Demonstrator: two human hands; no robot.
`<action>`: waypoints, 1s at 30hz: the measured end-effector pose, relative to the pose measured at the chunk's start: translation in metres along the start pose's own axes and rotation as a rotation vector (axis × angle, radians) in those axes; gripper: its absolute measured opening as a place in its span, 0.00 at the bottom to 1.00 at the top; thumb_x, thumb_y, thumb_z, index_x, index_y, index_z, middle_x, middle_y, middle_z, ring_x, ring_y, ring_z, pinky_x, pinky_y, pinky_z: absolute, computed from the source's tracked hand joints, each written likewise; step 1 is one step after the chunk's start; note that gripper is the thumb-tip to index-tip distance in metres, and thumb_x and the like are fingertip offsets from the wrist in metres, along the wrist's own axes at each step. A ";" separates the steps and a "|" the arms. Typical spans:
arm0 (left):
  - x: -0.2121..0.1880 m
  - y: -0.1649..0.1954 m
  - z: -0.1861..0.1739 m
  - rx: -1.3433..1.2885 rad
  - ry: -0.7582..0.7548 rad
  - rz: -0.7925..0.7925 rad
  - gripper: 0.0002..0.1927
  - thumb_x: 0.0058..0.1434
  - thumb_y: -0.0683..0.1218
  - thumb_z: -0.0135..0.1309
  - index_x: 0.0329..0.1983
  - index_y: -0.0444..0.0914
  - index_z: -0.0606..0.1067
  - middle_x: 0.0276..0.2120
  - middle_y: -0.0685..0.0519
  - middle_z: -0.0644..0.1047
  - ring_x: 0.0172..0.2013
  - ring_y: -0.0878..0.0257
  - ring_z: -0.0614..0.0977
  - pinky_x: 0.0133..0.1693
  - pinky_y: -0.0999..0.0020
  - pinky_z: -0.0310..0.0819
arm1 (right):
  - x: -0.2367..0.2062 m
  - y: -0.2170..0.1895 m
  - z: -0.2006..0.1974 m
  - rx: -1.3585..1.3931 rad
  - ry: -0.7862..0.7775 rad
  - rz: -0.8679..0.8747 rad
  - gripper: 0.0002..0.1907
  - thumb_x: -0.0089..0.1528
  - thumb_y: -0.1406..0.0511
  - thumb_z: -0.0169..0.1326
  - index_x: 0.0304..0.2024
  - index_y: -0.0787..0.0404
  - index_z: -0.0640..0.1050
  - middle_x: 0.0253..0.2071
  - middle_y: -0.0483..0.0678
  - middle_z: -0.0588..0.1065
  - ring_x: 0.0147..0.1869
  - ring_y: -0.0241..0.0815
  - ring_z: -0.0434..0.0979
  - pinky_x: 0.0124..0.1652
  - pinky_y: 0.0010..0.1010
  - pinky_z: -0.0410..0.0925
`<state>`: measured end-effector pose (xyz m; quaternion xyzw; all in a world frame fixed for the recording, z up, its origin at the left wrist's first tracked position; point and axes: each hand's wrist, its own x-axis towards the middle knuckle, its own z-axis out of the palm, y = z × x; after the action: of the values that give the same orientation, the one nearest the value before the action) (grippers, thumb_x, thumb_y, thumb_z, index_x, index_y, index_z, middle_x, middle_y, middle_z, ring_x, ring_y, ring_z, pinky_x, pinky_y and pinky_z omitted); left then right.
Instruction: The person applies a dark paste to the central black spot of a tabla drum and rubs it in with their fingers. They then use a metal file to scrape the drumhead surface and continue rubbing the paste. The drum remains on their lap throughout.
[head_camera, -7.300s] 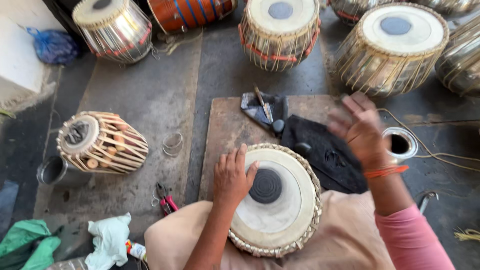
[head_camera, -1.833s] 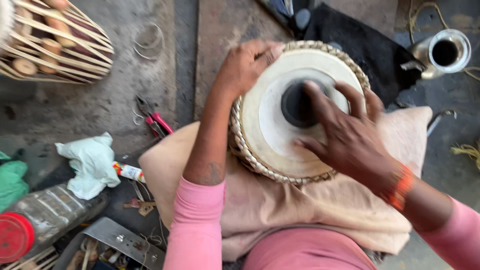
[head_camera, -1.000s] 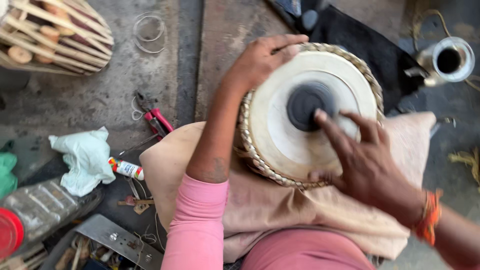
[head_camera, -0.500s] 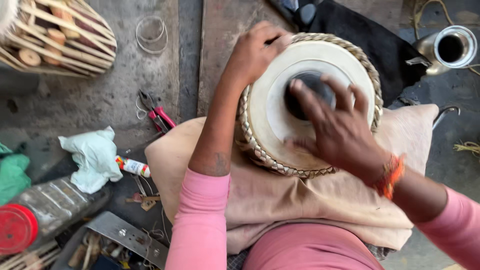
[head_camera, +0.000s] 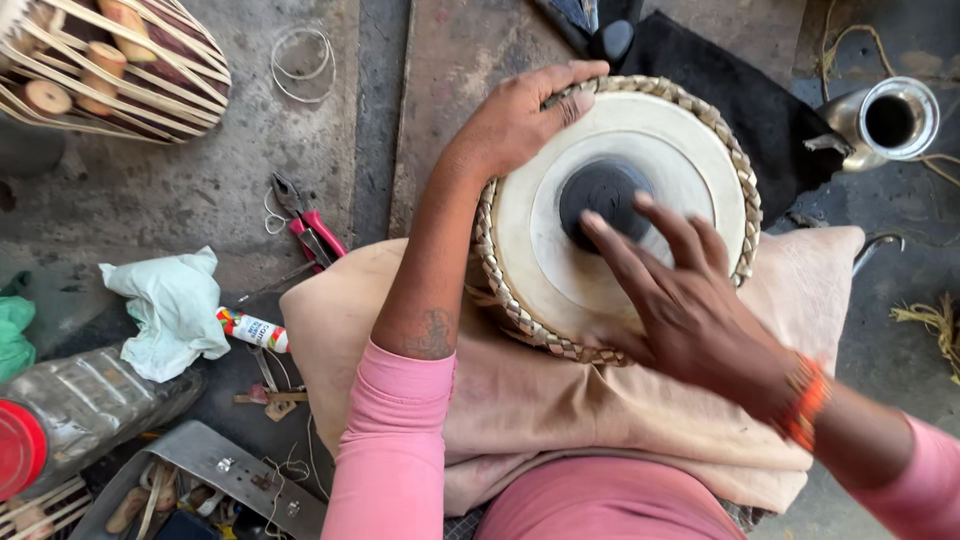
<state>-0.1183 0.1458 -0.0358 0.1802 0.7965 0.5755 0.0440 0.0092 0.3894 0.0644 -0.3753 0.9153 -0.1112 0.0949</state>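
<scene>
A small hand drum (head_camera: 560, 260) with a cream skin, a black centre spot (head_camera: 597, 190) and a braided rim rests on a beige cloth (head_camera: 520, 400) over my lap. My left hand (head_camera: 520, 120) grips the drum's far-left rim, fingers curled over the braid. Over the drumhead lies my right hand (head_camera: 680, 300), fingers spread and extended, with the fingertips touching the edge of the black spot. It holds nothing. An orange thread band is on my right wrist.
Another strapped drum (head_camera: 110, 65) lies at top left. Red-handled pliers (head_camera: 305, 225), a wire ring (head_camera: 305, 60), a pale rag (head_camera: 170, 310), a small tube (head_camera: 250, 328) and a plastic bottle (head_camera: 80, 410) sit on the floor at left. A metal cup (head_camera: 890, 120) and black cloth (head_camera: 720, 80) are at top right.
My right hand has slid back toward me across the drumhead, uncovering most of the black spot. The left hand keeps its grip on the rim.
</scene>
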 end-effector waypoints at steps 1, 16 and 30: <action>-0.001 -0.001 0.000 0.022 0.003 -0.011 0.24 0.71 0.58 0.53 0.66 0.45 0.74 0.63 0.47 0.77 0.64 0.55 0.78 0.64 0.61 0.69 | 0.007 -0.002 -0.004 -0.036 0.036 -0.002 0.52 0.58 0.40 0.53 0.75 0.60 0.56 0.57 0.55 0.76 0.77 0.61 0.51 0.67 0.62 0.45; -0.008 -0.005 0.006 0.084 0.157 -0.027 0.17 0.69 0.56 0.56 0.58 0.49 0.81 0.41 0.50 0.75 0.46 0.57 0.81 0.53 0.62 0.77 | 0.013 -0.017 -0.025 -0.016 0.067 0.133 0.53 0.57 0.42 0.57 0.77 0.57 0.55 0.57 0.53 0.75 0.75 0.57 0.55 0.69 0.57 0.46; -0.018 -0.011 0.015 0.489 0.463 -0.267 0.24 0.70 0.65 0.56 0.51 0.41 0.74 0.47 0.48 0.79 0.51 0.51 0.81 0.55 0.53 0.72 | -0.028 0.024 -0.003 0.267 0.180 0.097 0.42 0.62 0.53 0.58 0.74 0.61 0.61 0.68 0.55 0.71 0.77 0.56 0.56 0.71 0.48 0.54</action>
<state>-0.0995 0.1504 -0.0540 -0.0555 0.9160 0.3825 -0.1073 0.0116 0.4264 0.0627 -0.3031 0.9143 -0.2602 0.0666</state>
